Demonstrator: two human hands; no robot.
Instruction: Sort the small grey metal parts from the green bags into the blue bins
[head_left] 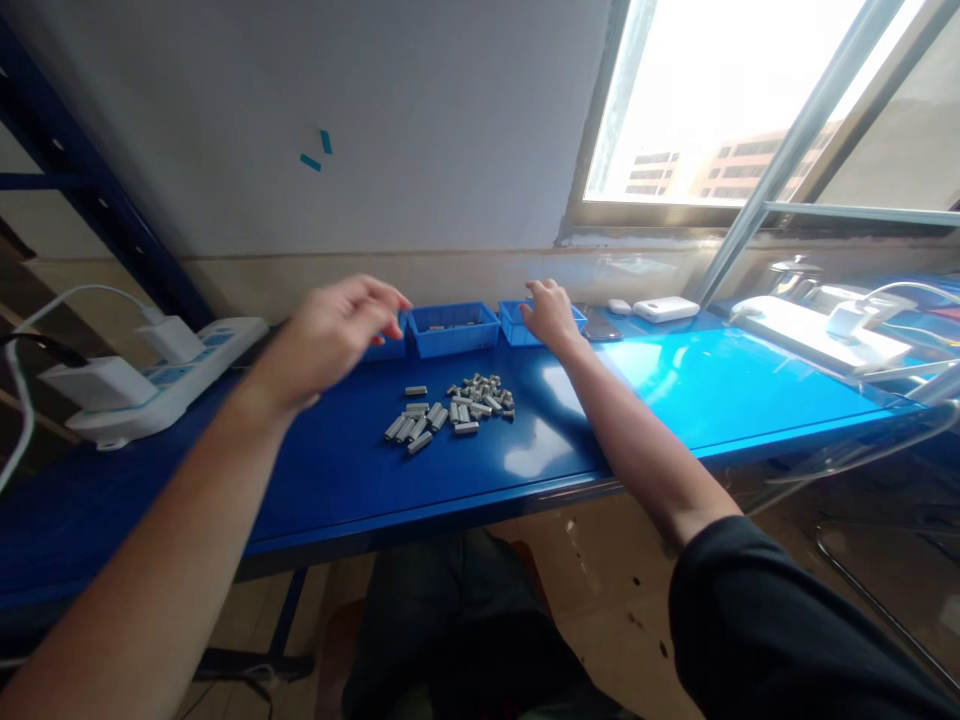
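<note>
A heap of several small grey metal cylinders [450,410] lies on the blue table [675,390]. Behind it stand three blue plastic bins: one at the left [384,350] mostly hidden by my left hand, one in the middle [454,328], one at the right [517,322]. My left hand [334,330] hovers above the table in front of the left bin, fingers loosely curled and blurred. My right hand [550,312] reaches over the right bin, fingers bent down into it; what they hold, if anything, is hidden.
A white power strip [161,385] with plugged chargers lies at the table's left. A dark phone [602,326], a white mouse [619,306] and a white box [664,309] sit by the wall at right. A clear chair [885,440] stands at right under the window.
</note>
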